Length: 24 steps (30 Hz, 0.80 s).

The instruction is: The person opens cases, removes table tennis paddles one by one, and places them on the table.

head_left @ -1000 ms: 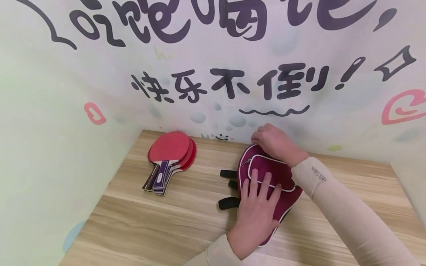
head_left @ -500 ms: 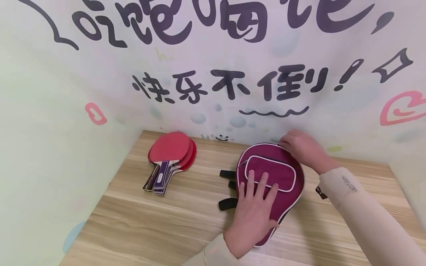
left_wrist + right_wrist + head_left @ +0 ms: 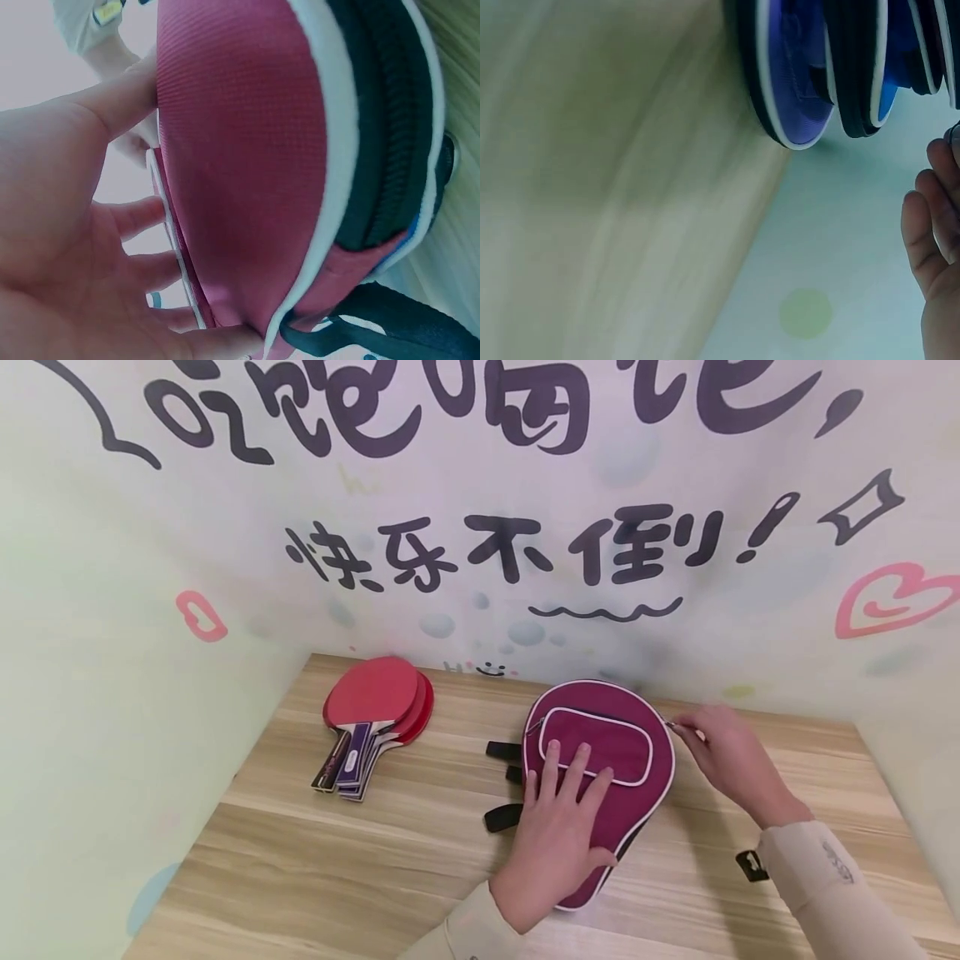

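Observation:
A maroon table tennis bat case (image 3: 592, 696) with white piping and a front pocket (image 3: 600, 745) lies on the wooden table. My left hand (image 3: 555, 835) rests on its front with spread, straight fingers. In the left wrist view, that hand (image 3: 67, 225) lies along the maroon fabric (image 3: 240, 142), beside a dark zip (image 3: 386, 112) on the case's side. My right hand (image 3: 731, 760) pinches the zip pull (image 3: 670, 724) at the case's upper right edge. Blue lining (image 3: 799, 82) shows between the parted edges in the right wrist view, where the right fingers (image 3: 919, 232) are partly out of frame.
Several red table tennis bats (image 3: 372, 692) lie stacked at the back left of the table (image 3: 315, 877), handles toward me. Black straps (image 3: 504, 817) stick out from the case's left side. A printed wall cloth (image 3: 420, 485) stands right behind the table.
My right hand has moved from the case's top round to its upper right edge, drawing the zip pull along. The left hand stays resting on the case. The bats have not moved.

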Each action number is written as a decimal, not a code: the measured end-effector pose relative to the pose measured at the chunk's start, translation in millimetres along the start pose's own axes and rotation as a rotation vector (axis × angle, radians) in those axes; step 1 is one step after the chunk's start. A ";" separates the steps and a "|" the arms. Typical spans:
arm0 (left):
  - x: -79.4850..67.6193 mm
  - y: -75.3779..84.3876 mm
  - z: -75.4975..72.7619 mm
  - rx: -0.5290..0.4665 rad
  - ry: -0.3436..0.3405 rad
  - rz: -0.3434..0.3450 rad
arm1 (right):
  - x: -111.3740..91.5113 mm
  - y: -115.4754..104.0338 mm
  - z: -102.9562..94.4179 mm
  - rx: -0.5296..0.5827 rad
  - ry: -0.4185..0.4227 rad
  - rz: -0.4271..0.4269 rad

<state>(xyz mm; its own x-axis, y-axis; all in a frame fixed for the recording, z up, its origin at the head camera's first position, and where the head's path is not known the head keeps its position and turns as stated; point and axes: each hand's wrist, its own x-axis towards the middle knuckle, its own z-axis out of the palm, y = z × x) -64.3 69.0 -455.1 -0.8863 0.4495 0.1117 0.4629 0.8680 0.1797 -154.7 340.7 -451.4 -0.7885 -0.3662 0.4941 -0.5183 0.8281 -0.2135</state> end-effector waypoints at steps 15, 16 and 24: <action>-1.0 -9.7 -2.9 -0.093 -0.044 -0.024 | -62.2 -39.7 -11.4 0.069 0.089 -0.153; -1.0 -10.1 -2.9 -0.096 -0.045 -0.026 | -63.4 -43.6 -10.9 0.075 0.088 -0.167; -2.8 -10.4 -2.5 -0.094 -0.043 -0.037 | -70.4 -78.9 -5.2 0.076 0.002 -0.234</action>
<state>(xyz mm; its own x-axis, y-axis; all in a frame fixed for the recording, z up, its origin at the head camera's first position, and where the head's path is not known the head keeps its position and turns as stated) -66.5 58.2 -454.8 -0.9018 0.4277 0.0617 0.4273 0.8615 0.2742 -56.6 303.4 -464.9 -0.6437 -0.5432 0.5390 -0.7101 0.6866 -0.1560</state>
